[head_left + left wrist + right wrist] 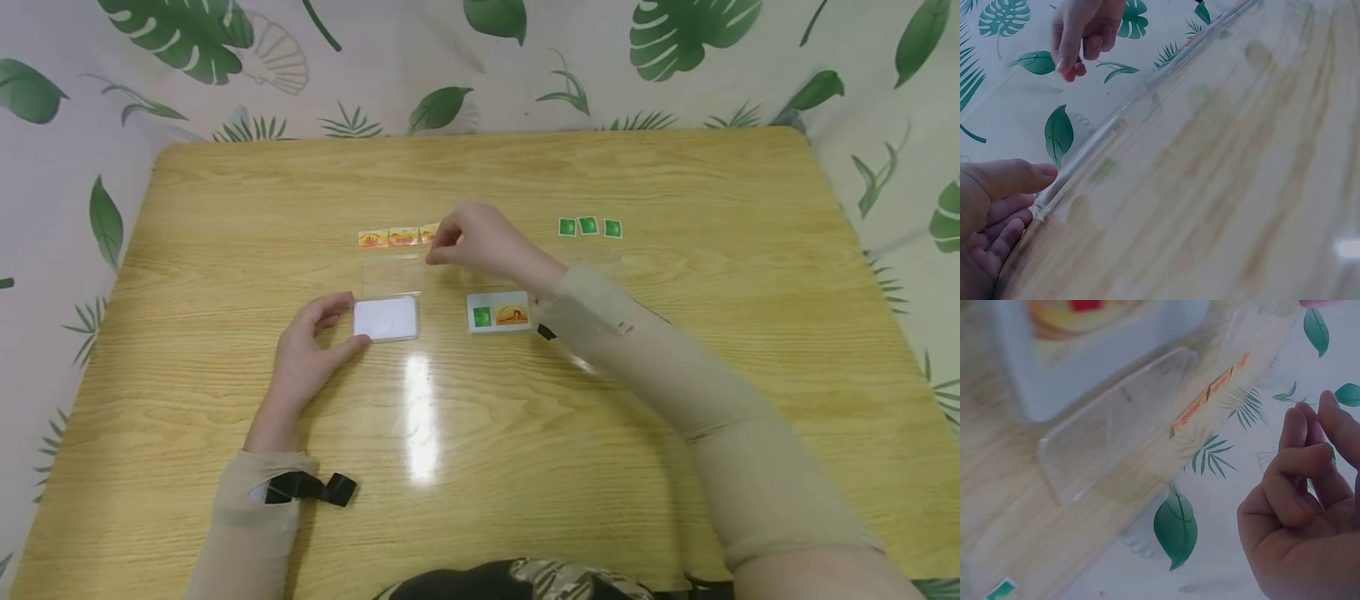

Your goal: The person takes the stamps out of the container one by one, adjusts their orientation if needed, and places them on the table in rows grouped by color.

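Observation:
My left hand point(303, 346) holds a white card-shaped piece point(386, 318) at its left corners, fingers at the back and thumb at the front. My right hand point(480, 240) hovers over the right end of a row of orange picture stickers point(403, 237), covering part of it. Seen in the right wrist view, the right fingers point(1285, 481) bend toward the thumb; nothing shows between their tips. To the right lies a second white piece point(480, 301), bearing a green square sticker point(482, 317) and an orange picture sticker point(512, 314).
Behind the left white piece lies a clear plastic cover point(393, 275). Another clear cover point(1113, 425) lies behind the stickered piece. Three green square stickers point(588, 226) sit farther back at the right. The wooden table point(465, 492) meets a leaf-patterned wall.

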`<state>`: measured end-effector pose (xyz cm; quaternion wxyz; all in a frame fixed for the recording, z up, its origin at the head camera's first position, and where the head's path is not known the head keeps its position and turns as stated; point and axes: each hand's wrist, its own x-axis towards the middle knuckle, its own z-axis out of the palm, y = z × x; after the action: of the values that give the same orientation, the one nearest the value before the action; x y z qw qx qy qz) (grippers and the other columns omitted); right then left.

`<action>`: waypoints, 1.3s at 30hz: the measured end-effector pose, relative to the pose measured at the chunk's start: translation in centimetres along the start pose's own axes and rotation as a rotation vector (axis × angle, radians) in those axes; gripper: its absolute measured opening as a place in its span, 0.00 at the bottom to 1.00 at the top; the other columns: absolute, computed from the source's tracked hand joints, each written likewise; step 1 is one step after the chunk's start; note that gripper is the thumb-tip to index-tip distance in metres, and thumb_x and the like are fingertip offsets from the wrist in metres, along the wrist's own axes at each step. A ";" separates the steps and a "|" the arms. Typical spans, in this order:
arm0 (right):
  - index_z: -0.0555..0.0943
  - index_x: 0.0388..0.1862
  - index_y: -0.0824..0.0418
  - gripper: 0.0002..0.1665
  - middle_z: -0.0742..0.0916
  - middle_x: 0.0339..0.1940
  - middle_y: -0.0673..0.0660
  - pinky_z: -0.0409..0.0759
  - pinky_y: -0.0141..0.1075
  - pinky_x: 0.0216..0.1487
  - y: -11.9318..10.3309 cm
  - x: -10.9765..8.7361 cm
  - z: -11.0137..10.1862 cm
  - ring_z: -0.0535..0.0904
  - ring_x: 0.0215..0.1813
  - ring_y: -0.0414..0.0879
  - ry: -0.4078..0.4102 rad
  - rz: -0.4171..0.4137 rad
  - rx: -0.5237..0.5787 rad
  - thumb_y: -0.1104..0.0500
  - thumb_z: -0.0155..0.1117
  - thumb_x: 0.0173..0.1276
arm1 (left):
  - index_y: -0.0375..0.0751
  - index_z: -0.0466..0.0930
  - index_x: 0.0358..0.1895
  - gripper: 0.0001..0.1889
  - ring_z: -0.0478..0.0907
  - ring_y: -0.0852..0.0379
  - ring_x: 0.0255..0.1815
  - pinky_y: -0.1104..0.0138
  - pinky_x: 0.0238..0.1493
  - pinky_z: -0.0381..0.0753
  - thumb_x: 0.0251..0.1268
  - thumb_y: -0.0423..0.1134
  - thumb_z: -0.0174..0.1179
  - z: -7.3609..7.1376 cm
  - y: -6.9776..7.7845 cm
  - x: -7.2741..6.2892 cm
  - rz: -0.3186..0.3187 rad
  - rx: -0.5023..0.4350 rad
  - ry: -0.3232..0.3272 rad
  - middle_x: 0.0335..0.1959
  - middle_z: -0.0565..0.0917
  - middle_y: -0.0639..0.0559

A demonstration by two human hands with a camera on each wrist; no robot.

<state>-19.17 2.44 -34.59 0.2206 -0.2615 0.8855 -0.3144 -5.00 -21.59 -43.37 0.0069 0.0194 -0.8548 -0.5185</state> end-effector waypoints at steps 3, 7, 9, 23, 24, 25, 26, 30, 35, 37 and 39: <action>0.86 0.33 0.56 0.08 0.84 0.35 0.49 0.77 0.36 0.40 0.8 -1.2 -0.1 0.76 0.40 0.44 -0.002 0.027 0.002 0.53 0.67 0.64 | 0.35 0.71 0.62 0.30 0.70 0.48 0.60 0.58 0.65 0.68 0.55 0.34 0.70 0.0 0.3 0.0 -0.004 -0.029 0.003 0.60 0.75 0.44; 0.86 0.33 0.55 0.07 0.85 0.36 0.48 0.77 0.38 0.42 2.1 -2.7 -0.2 0.77 0.41 0.45 -0.007 0.048 0.004 0.53 0.68 0.64 | 0.33 0.70 0.63 0.30 0.70 0.47 0.60 0.59 0.64 0.70 0.55 0.32 0.69 0.1 0.7 0.0 -0.011 -0.076 0.024 0.60 0.74 0.42; 0.86 0.33 0.55 0.07 0.85 0.35 0.49 0.77 0.38 0.44 2.6 -3.4 -0.2 0.77 0.42 0.45 -0.009 0.049 -0.010 0.54 0.68 0.63 | 0.33 0.69 0.63 0.31 0.70 0.47 0.59 0.60 0.64 0.71 0.55 0.31 0.69 0.2 1.0 0.0 -0.018 -0.098 0.053 0.60 0.74 0.41; 0.85 0.37 0.58 0.08 0.86 0.37 0.51 0.77 0.41 0.50 4.0 -5.7 0.3 0.78 0.43 0.46 -0.027 0.036 -0.140 0.55 0.70 0.62 | 0.29 0.65 0.64 0.34 0.70 0.45 0.59 0.63 0.61 0.74 0.53 0.27 0.69 5.7 5.7 0.0 0.098 -0.291 0.000 0.59 0.72 0.36; 0.85 0.38 0.58 0.08 0.86 0.38 0.51 0.77 0.41 0.50 4.0 -5.8 0.5 0.78 0.43 0.46 -0.033 0.033 -0.145 0.56 0.69 0.62 | 0.29 0.65 0.64 0.34 0.70 0.45 0.59 0.63 0.61 0.74 0.53 0.27 0.69 6.2 5.9 0.0 0.109 -0.287 -0.012 0.59 0.72 0.36; 0.86 0.38 0.58 0.08 0.86 0.39 0.52 0.78 0.41 0.50 4.1 -5.8 0.6 0.78 0.44 0.46 -0.037 0.031 -0.152 0.57 0.69 0.63 | 0.29 0.65 0.64 0.34 0.70 0.45 0.60 0.62 0.61 0.74 0.54 0.28 0.69 6.7 6.1 0.1 0.116 -0.283 -0.026 0.59 0.71 0.36; 0.86 0.39 0.58 0.08 0.85 0.40 0.52 0.78 0.41 0.50 4.1 -5.9 0.7 0.78 0.44 0.46 -0.043 0.029 -0.162 0.57 0.69 0.63 | 0.29 0.65 0.65 0.34 0.70 0.45 0.60 0.62 0.61 0.74 0.54 0.28 0.69 7.2 6.4 0.1 0.121 -0.275 -0.037 0.59 0.71 0.36; 0.86 0.40 0.58 0.09 0.86 0.41 0.51 0.79 0.40 0.46 4.1 -6.0 1.2 0.78 0.45 0.46 -0.053 0.016 -0.189 0.56 0.70 0.62 | 0.30 0.65 0.65 0.34 0.69 0.47 0.61 0.64 0.62 0.73 0.54 0.29 0.69 8.9 6.9 0.4 0.127 -0.242 -0.081 0.59 0.71 0.38; 0.86 0.41 0.59 0.13 0.85 0.42 0.52 0.80 0.39 0.44 4.2 -5.9 1.6 0.78 0.43 0.46 -0.048 0.011 -0.222 0.54 0.72 0.59 | 0.31 0.64 0.65 0.35 0.68 0.48 0.62 0.66 0.63 0.72 0.53 0.28 0.69 10.4 7.2 0.6 0.129 -0.241 -0.096 0.60 0.70 0.40; 0.86 0.41 0.59 0.14 0.84 0.42 0.52 0.80 0.38 0.43 4.2 -5.9 1.7 0.78 0.43 0.45 -0.045 0.010 -0.237 0.53 0.72 0.59 | 0.32 0.63 0.66 0.35 0.68 0.50 0.63 0.68 0.63 0.71 0.54 0.29 0.69 10.8 7.2 0.7 0.133 -0.221 -0.091 0.60 0.70 0.42; 0.86 0.41 0.59 0.14 0.83 0.41 0.52 0.80 0.38 0.41 4.2 -5.9 1.8 0.77 0.42 0.45 -0.038 0.008 -0.243 0.53 0.73 0.58 | 0.33 0.62 0.67 0.36 0.66 0.51 0.64 0.70 0.64 0.69 0.54 0.31 0.69 11.2 7.2 0.8 0.141 -0.194 -0.089 0.62 0.69 0.42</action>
<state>-15.01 7.97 -37.36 0.2056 -0.2887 0.9137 -0.1990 -6.29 -8.37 -42.19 0.0071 -0.0646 -0.7993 -0.5974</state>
